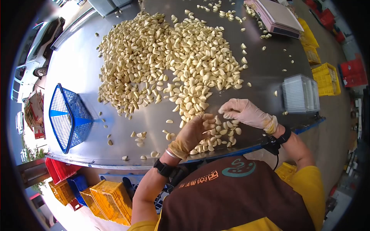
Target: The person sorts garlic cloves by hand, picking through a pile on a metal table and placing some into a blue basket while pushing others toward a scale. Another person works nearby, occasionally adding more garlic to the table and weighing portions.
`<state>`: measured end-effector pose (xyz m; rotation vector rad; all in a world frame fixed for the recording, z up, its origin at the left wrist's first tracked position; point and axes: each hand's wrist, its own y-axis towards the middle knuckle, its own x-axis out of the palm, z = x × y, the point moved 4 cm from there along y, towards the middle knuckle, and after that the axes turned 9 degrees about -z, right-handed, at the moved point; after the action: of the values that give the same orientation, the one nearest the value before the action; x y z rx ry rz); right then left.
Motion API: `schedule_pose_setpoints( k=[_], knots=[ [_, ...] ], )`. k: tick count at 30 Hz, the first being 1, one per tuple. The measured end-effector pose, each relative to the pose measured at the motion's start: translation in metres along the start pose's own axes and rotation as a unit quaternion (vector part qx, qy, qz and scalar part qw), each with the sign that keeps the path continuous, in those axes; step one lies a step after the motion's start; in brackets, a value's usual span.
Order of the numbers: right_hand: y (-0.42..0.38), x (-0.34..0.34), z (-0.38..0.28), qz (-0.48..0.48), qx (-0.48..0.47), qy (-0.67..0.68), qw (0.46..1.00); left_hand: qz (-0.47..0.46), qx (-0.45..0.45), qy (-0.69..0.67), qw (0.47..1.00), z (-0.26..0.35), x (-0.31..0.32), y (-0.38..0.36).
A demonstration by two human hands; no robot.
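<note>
Peeled garlic cloves [196,57] lie in a broad heap on the metal table, with a narrow tail of them reaching down toward me. My left hand [194,131], in a thin clear glove, is beside the cloves near the table's front edge. Its fingers are half curled and apart, and no clove shows firmly held in them. On the other side of this small group, my right hand [248,112] is gloved too. Its fingers and thumb are pinched together on what looks like a garlic clove, mostly covered by the fingertips. Several loose cloves [221,134] lie between the hands.
A blue plastic basket [79,115] stands at the left of the metal table [266,92]. Stacked clear plastic containers [300,94] sit at the right edge. A pink-sided scale [275,17] is at the back right. Yellow crates [111,200] stand below the table.
</note>
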<state>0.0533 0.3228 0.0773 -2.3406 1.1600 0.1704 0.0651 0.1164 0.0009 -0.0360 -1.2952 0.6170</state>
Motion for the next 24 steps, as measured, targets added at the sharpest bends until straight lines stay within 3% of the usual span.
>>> schedule_pose_setpoints(
  k=[1,2,3,5,7,9,10,11,13,14,15,16,17,18,19,21,22,24],
  knots=[
    [-0.011,-0.011,0.011,0.035,0.008,-0.070,0.997,-0.006,-0.001,0.002,1.000,0.000,-0.005,-0.005],
    [-0.022,-0.012,0.034,0.028,-0.018,-0.229,0.973,0.008,-0.005,0.044,0.999,0.001,-0.016,-0.011],
    [-0.026,-0.008,0.044,0.030,-0.018,-0.233,0.972,0.023,-0.006,0.085,0.996,0.003,-0.024,-0.017],
    [-0.036,0.019,0.053,0.018,-0.072,-0.448,0.891,0.048,-0.036,0.099,0.993,-0.003,-0.026,-0.025],
    [-0.029,0.028,0.061,0.039,-0.064,-0.453,0.888,0.107,-0.089,0.127,0.982,-0.014,-0.023,-0.030],
    [-0.022,0.022,0.055,0.052,-0.072,-0.313,0.946,0.060,-0.094,0.085,0.990,-0.027,-0.028,-0.026],
    [-0.019,0.024,0.032,0.007,-0.033,-0.156,0.987,0.062,-0.101,0.058,0.991,-0.024,-0.015,-0.026],
    [-0.020,0.034,0.022,0.009,-0.072,-0.087,0.994,0.062,-0.111,0.029,0.991,-0.022,-0.003,-0.028],
    [-0.013,0.042,-0.019,-0.078,-0.135,-0.052,0.986,0.026,-0.088,0.046,0.995,-0.022,-0.007,-0.026],
    [-0.009,0.039,-0.016,-0.080,-0.140,-0.057,0.985,-0.010,-0.067,0.064,0.996,-0.020,-0.008,-0.026],
    [-0.008,0.038,-0.011,-0.058,-0.211,-0.217,0.951,0.015,-0.066,0.042,0.997,-0.017,0.000,-0.032],
    [-0.008,0.038,-0.007,-0.031,-0.277,-0.370,0.886,-0.017,-0.078,0.037,0.996,-0.014,-0.013,-0.044],
    [-0.008,0.035,-0.001,-0.029,-0.283,-0.375,0.882,-0.049,-0.089,0.033,0.994,-0.009,-0.028,-0.059],
    [-0.015,0.042,0.006,-0.127,-0.336,-0.389,0.848,0.057,-0.053,0.156,0.985,0.003,-0.016,-0.078],
    [-0.023,0.051,0.014,-0.222,-0.380,-0.398,0.805,0.147,-0.020,0.192,0.970,0.017,-0.017,-0.099],
    [-0.027,0.066,0.039,-0.266,-0.361,-0.409,0.794,0.280,0.049,0.271,0.920,0.050,-0.033,-0.148],
    [-0.014,0.077,0.051,-0.263,-0.397,-0.416,0.775,0.327,0.107,0.335,0.877,0.067,-0.047,-0.172],
    [0.014,0.096,0.032,-0.261,-0.421,-0.414,0.764,0.473,0.196,0.324,0.796,0.084,-0.088,-0.209]
  ],
)
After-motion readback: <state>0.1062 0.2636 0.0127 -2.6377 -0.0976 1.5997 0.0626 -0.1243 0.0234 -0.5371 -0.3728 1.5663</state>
